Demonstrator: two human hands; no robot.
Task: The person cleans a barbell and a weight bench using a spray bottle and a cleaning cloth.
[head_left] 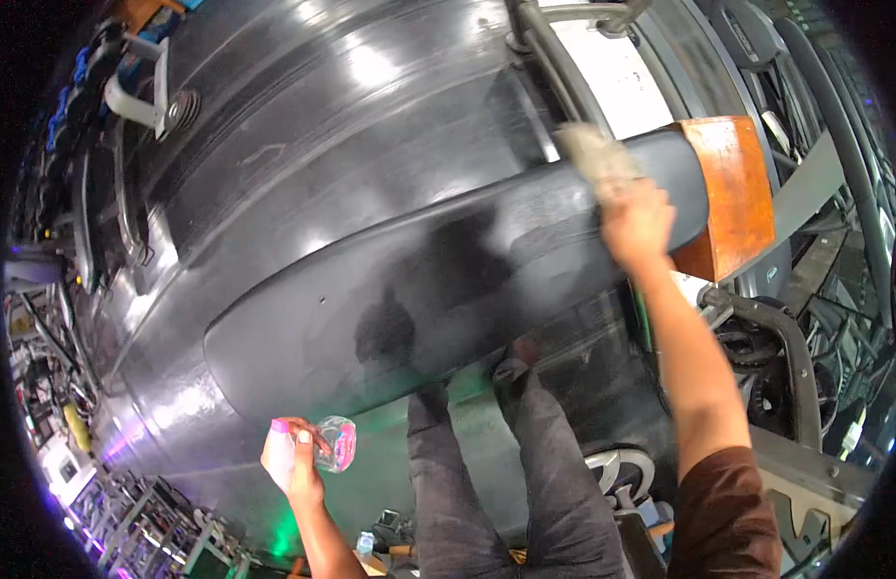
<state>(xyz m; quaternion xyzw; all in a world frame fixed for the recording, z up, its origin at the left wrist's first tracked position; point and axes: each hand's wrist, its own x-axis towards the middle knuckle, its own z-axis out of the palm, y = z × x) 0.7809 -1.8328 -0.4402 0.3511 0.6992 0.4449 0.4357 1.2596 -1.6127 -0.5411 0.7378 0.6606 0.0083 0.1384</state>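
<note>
My right hand (639, 227) is closed on a beige cloth (593, 154), smeared by motion, over the far right part of a long black padded bench (352, 289). At the lower left my left hand (296, 465) grips a clear spray bottle (338, 446) with a pink label and a pink top. The bottle is tilted on its side, just off the near left edge of the bench, and my fingers hide its neck. Dark reflections show on the pad's smooth surface.
A wooden box (733, 198) stands against the bench's right end. Metal gym machine frames (795, 357) crowd the right side, and more equipment (144, 96) lines the left. Shiny black flooring (303, 125) lies beyond the bench. My legs (458, 482) are close to its near side.
</note>
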